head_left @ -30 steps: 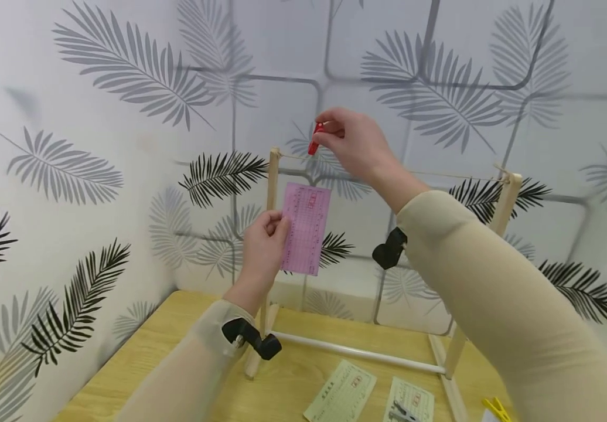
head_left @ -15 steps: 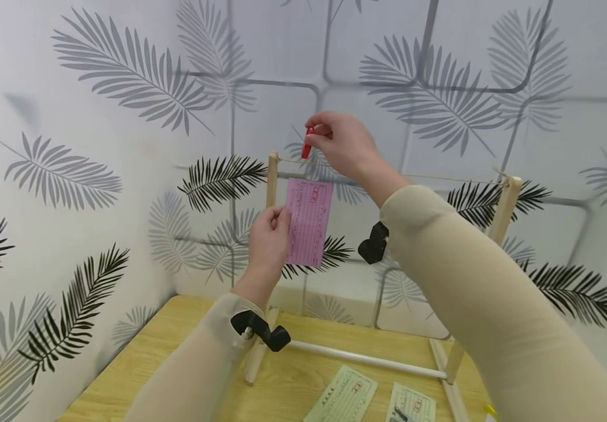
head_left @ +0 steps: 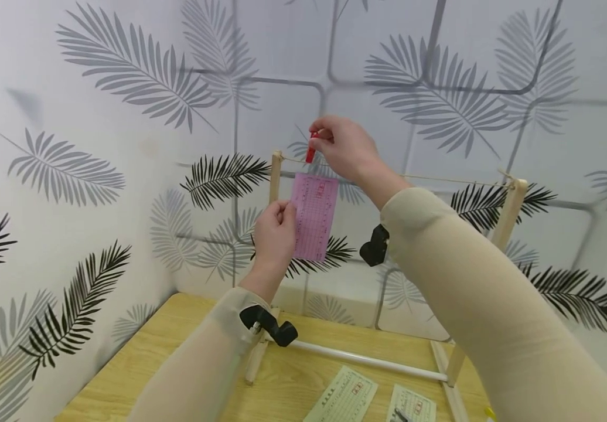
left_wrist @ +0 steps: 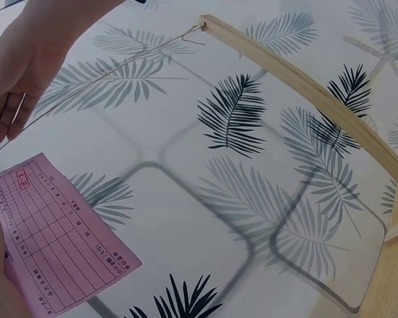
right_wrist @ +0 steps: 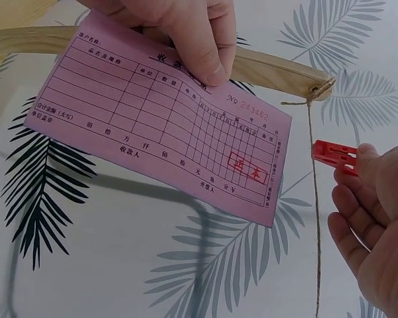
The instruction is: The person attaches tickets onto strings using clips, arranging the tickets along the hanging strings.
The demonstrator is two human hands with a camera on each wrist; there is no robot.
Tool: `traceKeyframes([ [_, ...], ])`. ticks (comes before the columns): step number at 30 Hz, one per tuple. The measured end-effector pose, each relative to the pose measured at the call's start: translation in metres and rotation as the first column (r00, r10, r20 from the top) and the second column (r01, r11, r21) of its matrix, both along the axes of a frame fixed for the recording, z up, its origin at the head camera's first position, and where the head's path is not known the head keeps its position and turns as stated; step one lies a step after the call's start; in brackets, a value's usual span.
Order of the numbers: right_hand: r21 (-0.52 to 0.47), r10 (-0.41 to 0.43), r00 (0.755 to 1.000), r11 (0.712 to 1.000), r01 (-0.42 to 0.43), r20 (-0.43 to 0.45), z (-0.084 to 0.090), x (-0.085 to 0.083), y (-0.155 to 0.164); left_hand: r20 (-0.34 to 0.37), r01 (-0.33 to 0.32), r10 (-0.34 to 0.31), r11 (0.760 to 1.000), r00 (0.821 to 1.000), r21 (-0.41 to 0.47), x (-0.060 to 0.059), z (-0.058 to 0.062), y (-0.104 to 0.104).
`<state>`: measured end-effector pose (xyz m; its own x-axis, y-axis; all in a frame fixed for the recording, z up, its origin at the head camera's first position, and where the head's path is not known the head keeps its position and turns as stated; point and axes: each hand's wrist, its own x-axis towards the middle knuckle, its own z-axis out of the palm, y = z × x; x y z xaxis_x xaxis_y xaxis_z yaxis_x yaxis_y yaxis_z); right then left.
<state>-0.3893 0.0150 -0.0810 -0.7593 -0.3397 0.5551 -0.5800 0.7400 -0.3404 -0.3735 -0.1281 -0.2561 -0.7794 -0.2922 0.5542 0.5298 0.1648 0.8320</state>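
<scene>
My left hand (head_left: 277, 234) pinches the long edge of a pink receipt slip (head_left: 316, 218) and holds it upright, just below the string (head_left: 440, 178). In the right wrist view the printed face of the slip and its red stamp show, with the left thumb pressed on it. Above it, my right hand (head_left: 347, 146) pinches a red clothespin (right_wrist: 334, 155) between thumb and forefinger. The clothespin's tip is right at the string in the right wrist view, and the slip's corner is a little apart from it.
A wooden frame (head_left: 509, 214) carries the string between two posts, with a white rod (head_left: 367, 357) low across it. Two pale green slips (head_left: 343, 395) lie on the wooden table (head_left: 187, 316), a grey clip (head_left: 401, 415) on one. A patterned wall stands behind.
The left hand has raised the pink slip and shifted it slightly right, closer to the string. The right hand has lowered the red clothespin towards the string.
</scene>
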Motion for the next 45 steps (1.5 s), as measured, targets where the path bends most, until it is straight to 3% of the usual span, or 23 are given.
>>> traceKeyframes([
  [6,0.003,0.0,1.0,1.0,0.0,0.001,-0.002,0.0,0.001,-0.02,-0.023,0.023,0.999,1.0,-0.029,-0.002,0.0,-0.002],
  [19,-0.013,-0.006,0.999,1.0,0.006,-0.031,-0.003,-0.001,0.0,-0.015,-0.019,0.019,1.0,1.0,-0.006,-0.001,-0.001,-0.003],
  [30,-0.039,-0.007,1.0,0.999,0.007,-0.007,-0.007,-0.002,0.002,-0.028,-0.017,0.018,1.0,0.999,0.011,-0.003,-0.003,-0.001],
  [45,0.018,0.016,1.0,1.0,-0.017,0.024,-0.011,-0.005,0.002,-0.063,-0.026,0.027,0.999,0.998,0.019,-0.003,-0.002,-0.002],
])
